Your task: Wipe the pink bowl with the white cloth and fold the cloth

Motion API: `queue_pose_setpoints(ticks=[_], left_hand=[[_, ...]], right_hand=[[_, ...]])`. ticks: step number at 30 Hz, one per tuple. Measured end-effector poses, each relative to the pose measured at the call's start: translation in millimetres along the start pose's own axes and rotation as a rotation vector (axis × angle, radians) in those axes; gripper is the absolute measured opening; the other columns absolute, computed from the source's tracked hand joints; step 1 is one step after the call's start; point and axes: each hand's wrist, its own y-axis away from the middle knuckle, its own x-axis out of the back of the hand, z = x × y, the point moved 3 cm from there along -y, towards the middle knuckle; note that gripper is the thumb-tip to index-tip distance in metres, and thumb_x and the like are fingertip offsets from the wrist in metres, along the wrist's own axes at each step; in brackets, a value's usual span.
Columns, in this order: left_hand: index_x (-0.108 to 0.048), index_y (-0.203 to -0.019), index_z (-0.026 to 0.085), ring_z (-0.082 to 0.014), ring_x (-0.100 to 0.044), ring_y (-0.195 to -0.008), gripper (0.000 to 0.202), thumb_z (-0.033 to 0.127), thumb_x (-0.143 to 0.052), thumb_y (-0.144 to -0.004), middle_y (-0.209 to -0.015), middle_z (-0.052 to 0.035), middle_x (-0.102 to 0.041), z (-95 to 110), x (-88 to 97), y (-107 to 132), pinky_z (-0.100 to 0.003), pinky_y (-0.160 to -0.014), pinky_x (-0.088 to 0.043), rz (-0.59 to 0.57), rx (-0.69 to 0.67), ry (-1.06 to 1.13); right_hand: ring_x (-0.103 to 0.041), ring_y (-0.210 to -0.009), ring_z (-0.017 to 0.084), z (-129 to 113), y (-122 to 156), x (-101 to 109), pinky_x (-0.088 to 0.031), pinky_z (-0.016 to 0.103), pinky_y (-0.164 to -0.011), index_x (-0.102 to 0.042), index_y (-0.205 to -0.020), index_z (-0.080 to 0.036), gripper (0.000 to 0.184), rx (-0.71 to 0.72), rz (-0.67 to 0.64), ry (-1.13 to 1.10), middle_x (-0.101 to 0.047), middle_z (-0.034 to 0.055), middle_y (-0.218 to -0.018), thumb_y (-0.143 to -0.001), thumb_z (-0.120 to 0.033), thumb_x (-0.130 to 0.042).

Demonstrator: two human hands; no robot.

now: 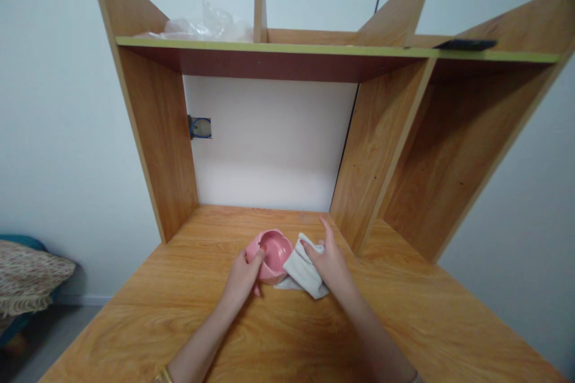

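Tilted toward me over the desk is a pink bowl with a wavy rim and a glossy inside. My left hand grips its left side, the thumb hooked over the rim and the other fingers hidden behind. A white cloth, folded and partly hanging, is in my right hand close to the bowl's right edge. The thumb presses on the cloth while the index finger stretches upward. A lower flap of the cloth reaches under the bowl's right side.
The wooden desk carries a hutch with upright panels and a shelf. A clear plastic bag and a dark flat object lie on that shelf. An open wall socket box shows behind. A patterned cloth covers something blue at left.
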Motion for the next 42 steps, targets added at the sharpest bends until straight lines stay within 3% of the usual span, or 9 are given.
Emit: queue_pose_setpoints(ticks=[4, 6, 11, 18, 24, 29, 36, 39, 42], left_hand=[[-0.049, -0.060, 0.015, -0.0076, -0.035, -0.023, 0.045, 0.060, -0.045, -0.067, -0.026, 0.0067, -0.038, -3.1, 11.3, -6.1, -0.016, -0.029, -0.022, 0.055, 0.041, 0.180], [-0.046, -0.058, 0.016, -0.0061, -0.033, -0.024, 0.047, 0.063, -0.044, -0.066, -0.027, 0.0073, -0.038, -2.4, 12.8, -6.2, -0.016, -0.029, -0.021, 0.052, 0.059, 0.277], [-0.042, -0.059, 0.018, -0.0041, -0.030, -0.025, 0.045, 0.062, -0.048, -0.064, -0.031, 0.0101, -0.037, 4.6, 5.3, -2.1, -0.014, -0.030, -0.020, -0.001, 0.080, 0.476], [-0.038, -0.058, 0.019, -0.0034, -0.029, -0.023, 0.047, 0.065, -0.049, -0.062, -0.031, 0.0110, -0.035, 14.8, -1.1, 4.1, -0.015, -0.030, -0.018, -0.048, 0.040, 0.523], [-0.040, -0.066, 0.019, -0.0044, -0.032, -0.023, 0.047, 0.064, -0.052, -0.062, -0.033, 0.0117, -0.037, 18.0, -4.8, 7.4, -0.015, -0.029, -0.018, -0.073, -0.012, 0.488], [-0.040, -0.076, 0.019, -0.0066, -0.038, -0.023, 0.051, 0.065, -0.053, -0.061, -0.035, 0.0111, -0.041, 17.9, -14.0, 13.7, -0.015, -0.028, -0.021, -0.144, -0.073, 0.384], [-0.042, -0.098, 0.018, -0.0049, -0.036, -0.023, 0.059, 0.065, -0.053, -0.063, -0.044, 0.0088, -0.050, 23.7, -16.1, 21.6, -0.016, -0.028, -0.025, -0.273, -0.180, 0.219], [-0.045, -0.107, 0.017, -0.0086, -0.052, -0.039, 0.059, 0.060, -0.051, -0.068, -0.067, -0.0010, -0.063, 23.0, -8.7, 14.5, -0.018, -0.038, -0.037, -0.166, -0.215, 0.199], [-0.054, -0.097, 0.015, -0.0160, -0.061, -0.073, 0.045, 0.051, -0.050, -0.072, -0.081, -0.0066, -0.065, 20.3, -1.8, 4.9, -0.024, -0.066, -0.045, -0.048, -0.287, 0.179]], right_hand=[[-0.057, -0.085, 0.023, 16.7, -4.1, -4.3, -0.041, 0.031, -0.069, -0.032, -0.127, -0.012, 0.068, -0.036, -0.086, 0.080, -0.059, 0.0131, -0.096, -0.074, -0.050, -0.047], [-0.055, -0.090, 0.023, 22.5, -6.4, -4.1, -0.040, 0.031, -0.074, -0.045, -0.116, -0.011, 0.061, -0.021, -0.122, 0.081, -0.057, 0.0145, -0.102, -0.072, -0.055, -0.048], [-0.057, -0.077, 0.021, 23.4, -3.5, -8.3, -0.040, 0.029, -0.066, -0.059, -0.083, -0.013, 0.039, -0.016, -0.242, 0.156, -0.062, 0.0107, -0.083, -0.075, -0.049, -0.046], [-0.058, -0.070, 0.018, -13.9, 18.7, -30.5, -0.040, 0.026, -0.063, -0.064, -0.076, -0.016, 0.026, 0.121, -0.385, 0.050, -0.065, 0.0062, -0.075, -0.074, -0.037, -0.050], [-0.054, -0.089, 0.019, -16.0, 6.4, -8.0, -0.041, 0.029, -0.077, -0.058, -0.103, -0.013, 0.037, 0.087, -0.071, -0.166, -0.062, 0.0097, -0.094, -0.080, -0.030, -0.033], [-0.054, -0.053, 0.016, -27.0, 12.2, -9.6, -0.041, 0.024, -0.048, -0.048, -0.116, -0.012, 0.046, -0.010, -0.197, -0.389, -0.061, 0.0013, -0.061, -0.079, -0.039, -0.037], [-0.059, -0.071, 0.019, -24.1, 6.2, 8.6, -0.045, 0.025, -0.058, -0.053, -0.111, -0.017, 0.042, 0.041, -0.055, -0.258, -0.066, 0.0041, -0.076, -0.073, -0.022, -0.037], [-0.059, -0.079, 0.020, -3.9, -6.5, 25.7, -0.045, 0.028, -0.066, -0.051, -0.115, -0.016, 0.045, 0.004, 0.062, -0.175, -0.066, 0.0061, -0.085, -0.073, -0.021, -0.036], [-0.057, -0.089, 0.021, 21.3, -16.4, 40.4, -0.043, 0.031, -0.076, -0.050, -0.116, -0.017, 0.045, -0.036, 0.150, -0.040, -0.063, 0.0069, -0.101, -0.074, -0.020, -0.036]])
